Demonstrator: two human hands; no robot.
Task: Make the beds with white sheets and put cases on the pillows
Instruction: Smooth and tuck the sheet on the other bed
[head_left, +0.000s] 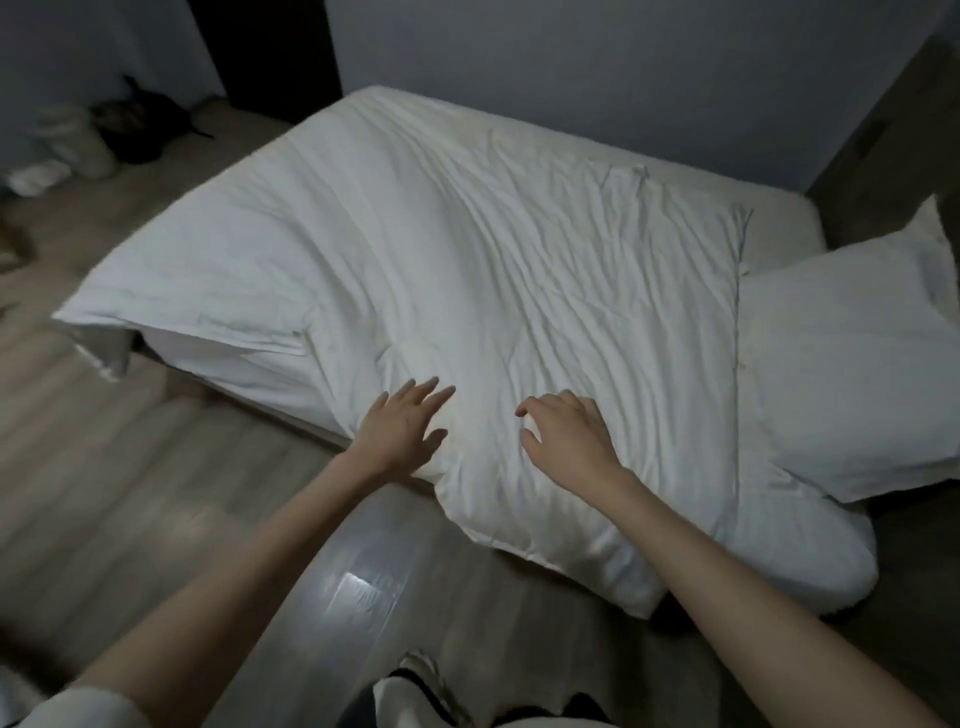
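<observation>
While left hand (402, 431) lies flat, right hand (569, 434) half-curled

Head view. The white duvet (467, 249) hides nearly all of the mattress (779, 205) (only a pale strip shows along its far right edge). The pillow (852, 364) is cut off by the right border. The left forearm (234, 571) and right forearm (727, 571) run out at the bottom border. The outer fingertips of the right hand (566, 436) fold out of sight behind its knuckles. At upper left, a dark bag (140, 124) and pale bundles (78, 148) are too blurred to identify. The floor (104, 467) at left is smeared.
</observation>
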